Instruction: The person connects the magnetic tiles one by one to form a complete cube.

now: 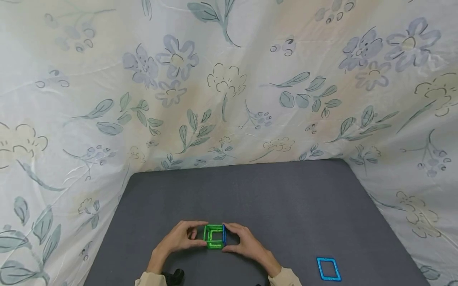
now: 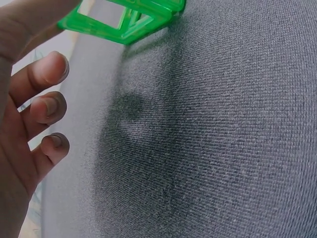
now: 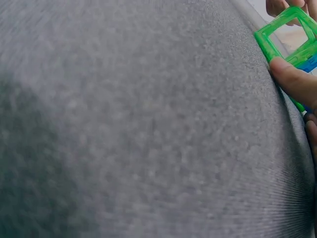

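Observation:
A small box of square magnetic tiles (image 1: 214,246) stands between the two hands, mostly clear green, with a blue tile (image 1: 224,235) upright on its right side. My left hand (image 1: 177,239) holds the box's left side between thumb and forefinger; its other fingers are bent and apart from the box. On the right side, the thumb and fingers of my right hand (image 1: 247,244) grip the blue tile's near and far edges. In the left wrist view, the green frame (image 2: 144,30) sits close over the cloth. The right wrist view shows an open green square (image 3: 265,45) beside the thumb (image 3: 296,82).
A loose light-blue square tile (image 1: 319,269) lies flat at the right on the dark grey tabletop (image 1: 250,190). Floral cloth (image 1: 229,131) hangs behind the table and along both sides. A black object (image 1: 176,276) sits by the left wrist.

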Demonstrator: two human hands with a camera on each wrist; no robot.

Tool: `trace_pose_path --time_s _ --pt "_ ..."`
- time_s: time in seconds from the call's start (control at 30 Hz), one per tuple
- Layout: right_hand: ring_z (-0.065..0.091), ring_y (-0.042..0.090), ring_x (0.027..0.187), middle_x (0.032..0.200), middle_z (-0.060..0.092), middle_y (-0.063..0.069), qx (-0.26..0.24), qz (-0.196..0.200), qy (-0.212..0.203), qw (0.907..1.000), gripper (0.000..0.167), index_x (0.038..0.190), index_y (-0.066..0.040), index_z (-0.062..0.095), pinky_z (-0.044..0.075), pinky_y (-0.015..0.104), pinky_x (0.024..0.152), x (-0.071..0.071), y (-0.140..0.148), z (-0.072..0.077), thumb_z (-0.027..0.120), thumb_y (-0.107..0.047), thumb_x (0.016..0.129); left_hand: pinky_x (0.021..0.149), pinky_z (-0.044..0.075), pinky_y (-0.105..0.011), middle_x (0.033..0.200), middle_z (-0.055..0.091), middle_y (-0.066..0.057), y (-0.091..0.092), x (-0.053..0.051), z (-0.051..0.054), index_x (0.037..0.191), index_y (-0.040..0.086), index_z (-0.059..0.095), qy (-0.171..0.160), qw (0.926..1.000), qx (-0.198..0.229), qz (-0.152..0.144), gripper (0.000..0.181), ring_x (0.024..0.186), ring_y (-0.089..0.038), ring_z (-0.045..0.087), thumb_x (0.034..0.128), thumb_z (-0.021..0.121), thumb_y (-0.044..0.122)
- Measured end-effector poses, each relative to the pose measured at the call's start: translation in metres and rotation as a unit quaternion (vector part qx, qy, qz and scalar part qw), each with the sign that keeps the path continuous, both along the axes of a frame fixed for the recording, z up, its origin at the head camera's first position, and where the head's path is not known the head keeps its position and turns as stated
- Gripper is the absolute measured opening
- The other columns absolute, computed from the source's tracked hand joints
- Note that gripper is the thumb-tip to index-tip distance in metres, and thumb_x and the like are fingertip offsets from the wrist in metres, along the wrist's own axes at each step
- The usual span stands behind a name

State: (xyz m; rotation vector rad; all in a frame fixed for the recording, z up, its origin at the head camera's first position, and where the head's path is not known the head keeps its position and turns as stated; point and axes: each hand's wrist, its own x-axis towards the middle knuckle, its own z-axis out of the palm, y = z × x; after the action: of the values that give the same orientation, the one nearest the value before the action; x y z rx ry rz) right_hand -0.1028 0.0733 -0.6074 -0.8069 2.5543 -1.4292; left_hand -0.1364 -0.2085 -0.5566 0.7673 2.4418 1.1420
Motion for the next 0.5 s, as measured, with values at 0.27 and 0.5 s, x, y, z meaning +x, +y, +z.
trace_pose_path --time_s 0.27,0.5 --pt "0.064 0.029 0.122 0.135 0.066 0.012 0.034 0.014 0.063 0.9974 0.077 0.148 0.000 0.052 0.053 0.041 0.102 0.003 0.043 0.019 0.086 -0.026 0.084 0.052 0.036 -0.017 0.063 0.051 0.012 0.002 0.002 -0.002 0.135 0.015 0.067 0.000 1.0000 0.000 0.006 0.059 0.050 0.004 0.035 0.0839 0.084 0.040" --pt "0.065 0.027 0.113 0.127 0.069 0.009 0.133 -0.037 0.091 0.9863 0.063 0.139 -0.005 0.063 0.054 0.046 0.093 0.014 0.130 0.054 0.085 -0.028 0.084 0.052 0.037 -0.018 0.064 0.052 0.012 0.001 0.002 -0.003 0.135 0.017 0.067 -0.005 0.9999 0.011 0.010 0.058 0.051 0.005 0.037 0.0838 0.084 0.040"
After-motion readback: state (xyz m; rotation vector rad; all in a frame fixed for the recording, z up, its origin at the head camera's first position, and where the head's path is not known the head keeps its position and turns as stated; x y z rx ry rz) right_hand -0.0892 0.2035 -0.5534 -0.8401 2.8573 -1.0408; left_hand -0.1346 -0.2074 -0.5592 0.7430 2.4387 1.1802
